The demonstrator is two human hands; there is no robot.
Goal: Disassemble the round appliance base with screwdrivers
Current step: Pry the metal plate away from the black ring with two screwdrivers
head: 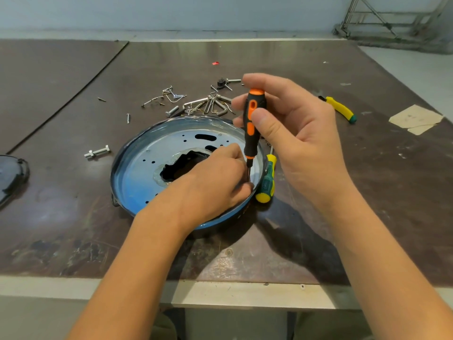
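Observation:
The round appliance base (137, 177) lies open side up on the table, a blue-rimmed dish with a perforated metal plate and a ragged dark hole in the middle. My right hand (291, 133) grips an orange-and-black screwdriver (252, 123) upright, its tip down at the plate's right edge. My left hand (220, 177) rests inside the base, and its curled fingers pinch the screwdriver's shaft near the tip. The tip itself and whatever it touches are hidden by my left fingers.
A green-and-yellow screwdriver (266, 182) lies against the base's right rim. Another yellow-handled tool (340, 109) lies at the right. Loose screws, bolts and hex keys (208, 104) are scattered behind the base, a bolt (97, 151) at its left. A dark cover (11, 177) sits at the left edge.

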